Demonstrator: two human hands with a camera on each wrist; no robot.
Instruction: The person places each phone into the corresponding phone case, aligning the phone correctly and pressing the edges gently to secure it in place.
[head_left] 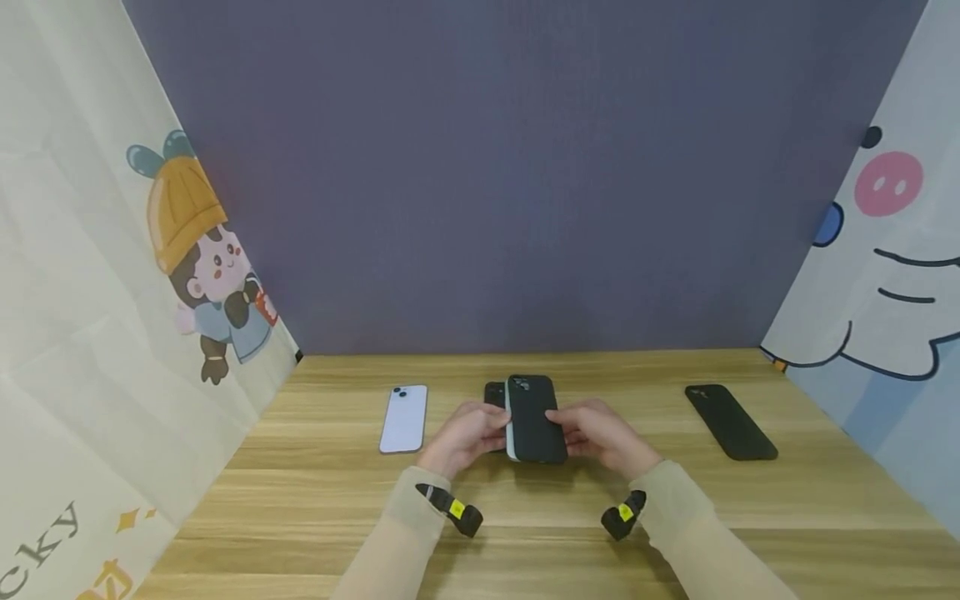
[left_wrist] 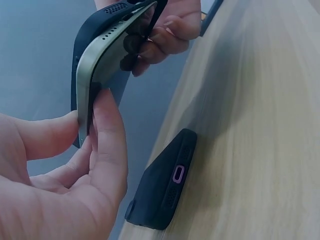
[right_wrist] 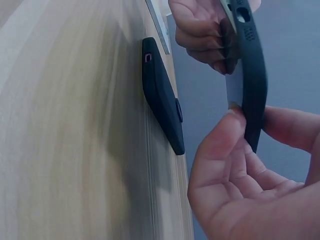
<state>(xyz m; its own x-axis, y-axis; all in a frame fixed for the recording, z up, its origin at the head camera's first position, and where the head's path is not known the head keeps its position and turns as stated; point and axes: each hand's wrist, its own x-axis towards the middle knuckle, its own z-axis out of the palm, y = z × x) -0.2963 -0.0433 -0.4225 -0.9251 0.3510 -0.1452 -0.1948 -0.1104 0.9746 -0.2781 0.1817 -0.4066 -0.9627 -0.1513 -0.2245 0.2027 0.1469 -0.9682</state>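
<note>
Above the table, a black phone case (head_left: 536, 429) sits partly over a pale green phone (left_wrist: 86, 75); along the left side the phone's edge stands out of the case. My left hand (head_left: 467, 435) pinches the exposed side of the phone between thumb and fingers. On the opposite side, my right hand (head_left: 602, 433) grips the case edge, thumb on its back and fingers on the screen side. Behind them on the table lies another phone in a black case (left_wrist: 162, 185), mostly hidden in the head view, its purple-rimmed port opening showing in both wrist views.
A pale lavender phone (head_left: 403, 421) lies back up on the wooden table (head_left: 315, 492) at the left. Off to the right rests a separate black phone case (head_left: 731, 423). A dark panel (head_left: 525, 208) rises behind the table, with printed cloths on both sides.
</note>
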